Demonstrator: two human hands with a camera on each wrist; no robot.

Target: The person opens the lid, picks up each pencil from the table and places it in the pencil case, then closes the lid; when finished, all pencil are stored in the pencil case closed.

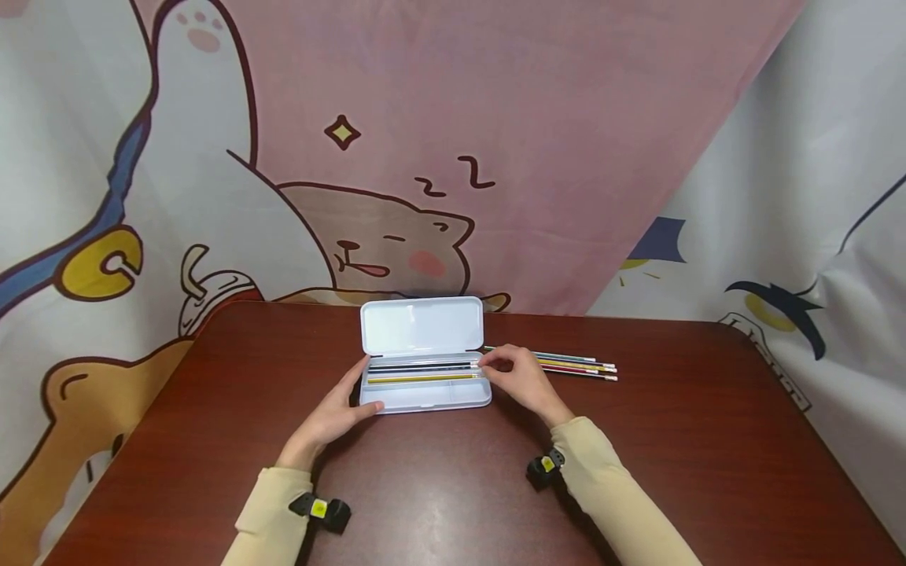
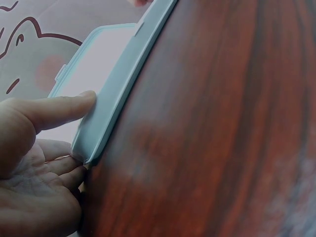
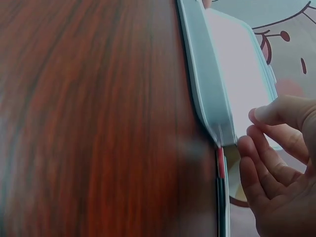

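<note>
At case (image 1: pixel 425 401) ends, L hand (image 1: pixel 338 413) & R hand (image 1: pixel 520 380) touch edges.

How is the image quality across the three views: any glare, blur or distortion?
Head view: evenly lit, wide-angle bending at the edges, a soft sheen on the table, pencil case sharp. Left wrist view: left hand close and soft, wood grain smeared toward the right edge. Right wrist view: right hand fairly clear, near wood blurred, white lid washed out.

Upright lid (image 1: pixel 421 325) blocks behind; loose pencils (image 1: pixel 573 365) crowd right.
</note>
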